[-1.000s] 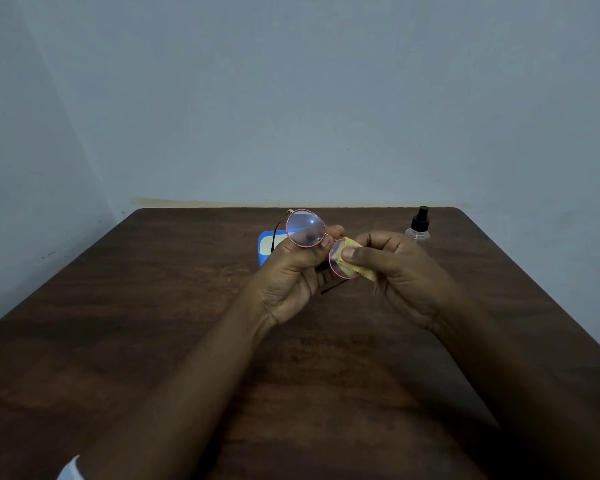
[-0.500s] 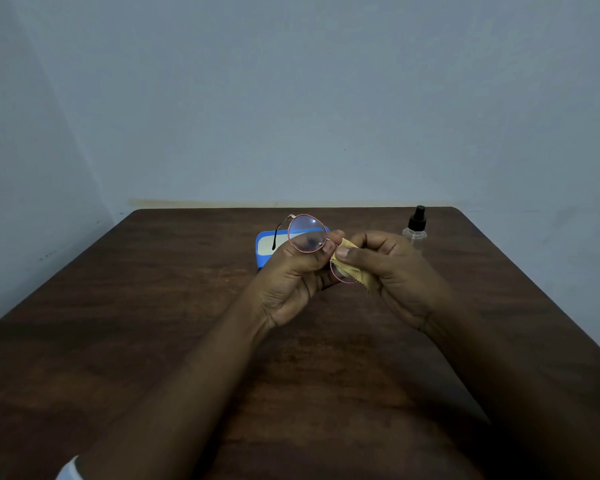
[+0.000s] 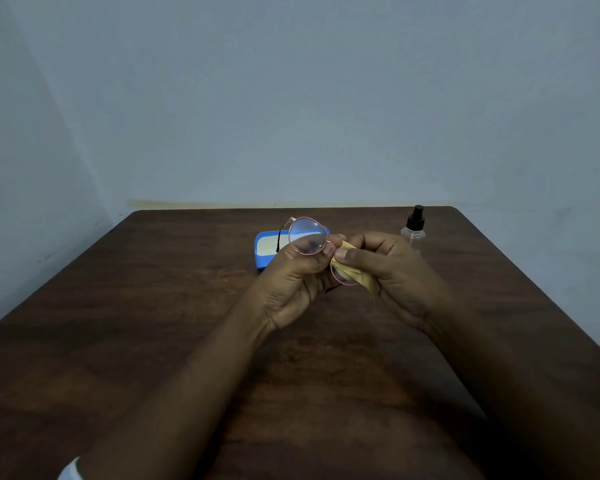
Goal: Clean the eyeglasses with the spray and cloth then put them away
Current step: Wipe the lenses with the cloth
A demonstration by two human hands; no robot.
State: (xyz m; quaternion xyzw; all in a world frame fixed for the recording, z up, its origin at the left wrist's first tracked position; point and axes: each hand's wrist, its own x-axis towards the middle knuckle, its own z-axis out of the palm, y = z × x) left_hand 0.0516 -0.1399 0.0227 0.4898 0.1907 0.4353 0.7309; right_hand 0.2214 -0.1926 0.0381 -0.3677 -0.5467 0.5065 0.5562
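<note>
Round eyeglasses [image 3: 307, 236] with a thin pink frame are held above the table's middle. My left hand [image 3: 291, 282] grips them at the bridge, with one lens standing free above my fingers. The other lens is wrapped in a yellow cloth [image 3: 355, 273], which my right hand [image 3: 392, 271] pinches between thumb and fingers. A blue glasses case [image 3: 267, 245] lies open on the table just behind my left hand. The small clear spray bottle [image 3: 413, 228] with a black nozzle stands upright at the back right.
The dark wooden table [image 3: 153, 323] reaches to a pale wall at its far edge. Its right edge runs diagonally past the spray bottle. A white sleeve cuff [image 3: 68, 471] shows at the bottom left.
The glasses tilted slightly, so the free lens sits a little farther right and lower. My right thumb shifted over the cloth on the wrapped lens. Both hands stayed in place.
</note>
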